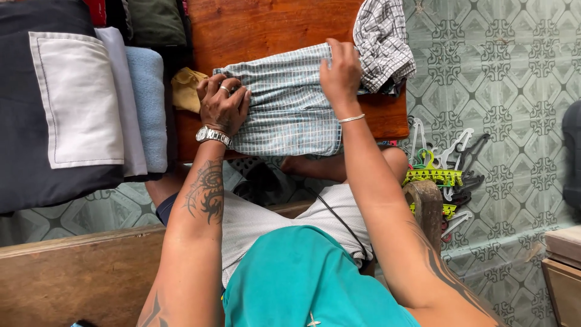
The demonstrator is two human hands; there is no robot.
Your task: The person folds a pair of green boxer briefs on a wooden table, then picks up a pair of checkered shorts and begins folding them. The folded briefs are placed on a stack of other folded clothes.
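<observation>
**Checked Cloth Pressed Flat on Low Wooden Table**

Seen from above: a pale blue-green checked cloth (284,103), partly folded, lying across the middle of a small reddish wooden table (254,27), its near edge hanging slightly over the table's front. Left hand (223,104), wearing a ring and a metal wristwatch, curled over the cloth's left edge with fingers bent and bunched on the fabric, apparently pinning it so the fold stays put. Right hand (340,75), bangle at the wrist, laid on the cloth's upper right with fingers flattened down, thumb tucked toward the fold; pressing rather than clutching, by the look of it. At the table's far right corner, touching the cloth, a second checked garment (381,39) in white and dark, loosely heaped. Just left of the table, a mustard-yellow piece (184,88) crumpled against the edge. Further left, a stack of folded fabrics (78,103) in dark navy, cream and light blue, set neatly edge to edge. Right of the table, on the patterned tile floor (514,72), a tangle of plastic hangers (445,172), green, white and dark. No containers visible.
</observation>
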